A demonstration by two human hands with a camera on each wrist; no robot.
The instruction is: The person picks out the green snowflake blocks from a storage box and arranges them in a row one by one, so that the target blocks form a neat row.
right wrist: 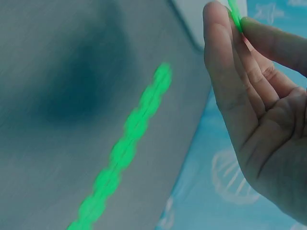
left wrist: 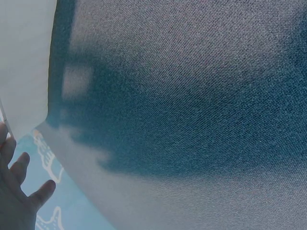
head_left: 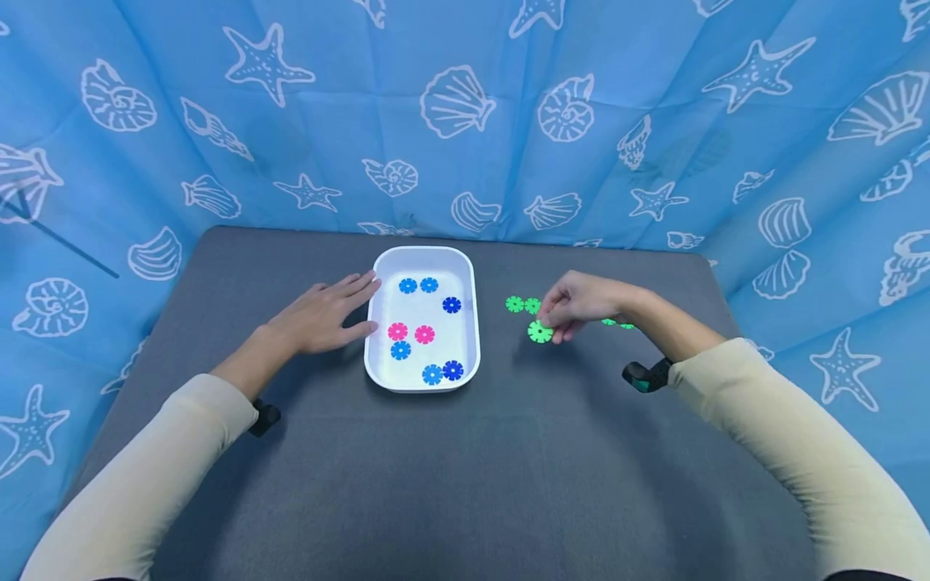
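My right hand (head_left: 581, 300) pinches a green notched plastic disc (head_left: 540, 332) between thumb and fingertips, raised above the table. In the right wrist view, the disc (right wrist: 235, 15) shows edge-on between the fingertips. Below that hand, a row of green discs (right wrist: 123, 153) lies on the table, partly hidden by the hand in the head view. My left hand (head_left: 323, 316) has its fingers spread, with the fingertips at the left rim of a white tray (head_left: 475, 339). Inside the tray lie pink discs (head_left: 397, 332), light blue discs (head_left: 408, 286) and dark blue discs (head_left: 452, 305).
The dark grey cloth-covered table (head_left: 436, 476) extends around the tray. A blue curtain (head_left: 349, 97) with white shells and starfish hangs along the back and both sides. Dark bands (head_left: 645, 378) sit at the wrists.
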